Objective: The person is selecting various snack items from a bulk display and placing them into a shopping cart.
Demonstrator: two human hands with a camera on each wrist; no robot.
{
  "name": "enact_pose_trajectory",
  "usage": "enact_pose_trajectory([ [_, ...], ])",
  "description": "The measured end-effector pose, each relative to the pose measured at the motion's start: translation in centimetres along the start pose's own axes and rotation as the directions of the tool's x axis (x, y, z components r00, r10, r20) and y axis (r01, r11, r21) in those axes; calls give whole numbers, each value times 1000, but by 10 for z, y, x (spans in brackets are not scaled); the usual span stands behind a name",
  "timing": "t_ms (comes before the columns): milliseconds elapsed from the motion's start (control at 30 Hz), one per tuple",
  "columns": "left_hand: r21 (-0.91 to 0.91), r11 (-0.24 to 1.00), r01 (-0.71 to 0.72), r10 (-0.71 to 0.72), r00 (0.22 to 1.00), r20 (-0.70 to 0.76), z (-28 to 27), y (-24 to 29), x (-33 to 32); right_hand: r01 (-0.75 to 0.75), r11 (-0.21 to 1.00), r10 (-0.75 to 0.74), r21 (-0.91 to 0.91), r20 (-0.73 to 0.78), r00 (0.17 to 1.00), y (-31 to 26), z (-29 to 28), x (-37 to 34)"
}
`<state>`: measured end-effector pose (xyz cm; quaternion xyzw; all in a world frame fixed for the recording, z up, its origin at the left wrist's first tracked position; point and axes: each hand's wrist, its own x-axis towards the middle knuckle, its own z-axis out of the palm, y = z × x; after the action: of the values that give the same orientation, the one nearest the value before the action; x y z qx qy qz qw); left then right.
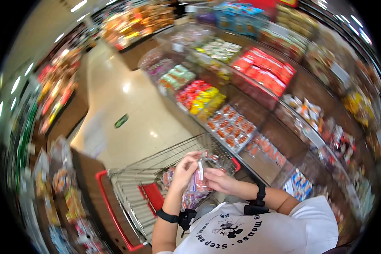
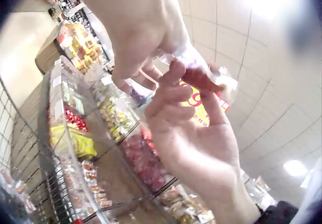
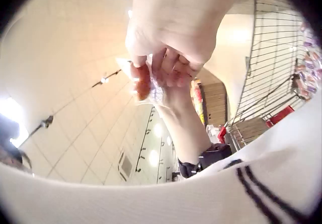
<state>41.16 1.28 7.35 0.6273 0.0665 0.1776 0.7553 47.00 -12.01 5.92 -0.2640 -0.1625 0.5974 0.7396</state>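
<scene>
Both hands meet over the cart, holding a small clear packet (image 1: 200, 180) with a reddish-brown item inside. The left hand (image 1: 185, 170) pinches it from one side, the right hand (image 1: 219, 179) from the other. In the left wrist view the left hand (image 2: 143, 33) comes down from the top, the right hand (image 2: 193, 138) rises from below, and the packet (image 2: 198, 78) lies between their fingers. The right wrist view shows the packet (image 3: 142, 83) at the fingertips of the right hand (image 3: 173, 33); the left hand's fingers are partly hidden behind it.
A wire shopping cart with a red handle (image 1: 108, 199) stands under the hands, with many wrapped snacks (image 1: 192, 197) in it. Bins of packaged snacks (image 1: 231, 127) slope along the right. Another snack shelf (image 1: 89, 190) is at the left. A green object (image 1: 121, 121) lies on the floor (image 1: 110, 91).
</scene>
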Motion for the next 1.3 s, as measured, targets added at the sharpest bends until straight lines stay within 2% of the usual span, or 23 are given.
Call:
enact_pose_trajectory([
  [33, 50, 998, -24, 24, 1000, -10, 3, -20, 5, -22, 996, 23, 85, -12, 1000, 0, -20, -4],
  [67, 70, 998, 5, -5, 1000, 9, 8, -41, 9, -17, 998, 17, 58, 11, 1000, 2, -40, -9],
  [167, 121, 986, 115, -119, 992, 28, 31, -89, 14, -53, 996, 41, -78, -141, 989, -8, -69, -34],
  [233, 145, 965, 217, -218, 976, -4, 54, -108, 19, 30, 998, -42, -47, -272, 961, -4, -97, -47],
  [267, 197, 969, 150, -162, 986, 47, 64, -117, 24, 77, 995, -93, -62, -320, 943, -6, -109, -56],
  [300, 174, 971, 165, -173, 984, 33, 74, -120, 27, 118, 990, -138, -79, -364, 921, -7, -122, -64],
  [333, 150, 973, 177, -181, 983, 13, 83, -121, 31, 187, 981, -193, -59, -441, 876, -6, -141, -68],
  [367, 126, 974, 187, -187, 982, -13, 89, -123, 35, 192, 970, -242, -150, -511, 825, -6, -169, -77],
  [400, 127, 949, 288, -284, 958, -50, 87, -127, 34, 192, 970, -244, -151, -616, 749, -10, -194, -85],
  [500, 52, 900, 432, -421, 895, -143, 72, -140, 23, 198, 968, -230, -154, -863, 450, -24, -258, -105],
  [567, 43, 870, 491, -466, 847, -254, 59, -149, 8, 118, 966, -258, -230, -876, 408, 1, -339, -115],
  [600, 35, 854, 519, -484, 818, -312, 51, -153, 0, 78, 943, -329, -322, -884, 331, -20, -320, -119],
  [700, -17, 843, 537, -502, 776, -380, 31, -156, -28, -125, 938, -308, -322, -944, 121, -18, -360, -104],
  [733, -32, 824, 566, -511, 717, -474, 22, -159, -42, -218, 912, -320, -347, -936, 149, 4, -405, -100],
  [767, -46, 809, 586, -506, 655, -561, 12, -165, -55, -201, 917, -326, -345, -937, 125, 9, -417, -97],
  [833, -17, 799, 601, -497, 645, -581, -5, -173, -83, -165, 925, -336, -343, -939, 71, 12, -430, -83],
  [933, -52, 779, 625, -520, 597, -611, 13, -149, -89, -265, 910, -337, -319, -941, -23, 3, -427, -70],
  [967, -52, 754, 655, -525, 554, -646, 20, -144, -87, -303, 901, -341, -309, -938, -59, -3, -423, -72],
  [1000, -60, 785, 616, -470, 530, -706, 33, -137, -81, -355, 900, -318, -253, -938, -136, -28, -392, -71],
  [1033, -65, 815, 576, -414, 500, -761, 41, -134, -77, -390, 877, -363, -279, -918, -158, -14, -411, -69],
  [1133, -46, 819, 572, -412, 531, -740, 39, -138, -77, -459, 819, -473, -343, -858, -202, 6, -444, -63],
  [1200, -77, 785, 614, -503, 560, -659, 26, -148, -81, -449, 812, -505, -372, -834, -222, 6, -438, -61],
  [1300, -91, 757, 647, -550, 556, -623, 14, -159, -83, -437, 816, -482, -379, -863, -152, -3, -424, -59],
])
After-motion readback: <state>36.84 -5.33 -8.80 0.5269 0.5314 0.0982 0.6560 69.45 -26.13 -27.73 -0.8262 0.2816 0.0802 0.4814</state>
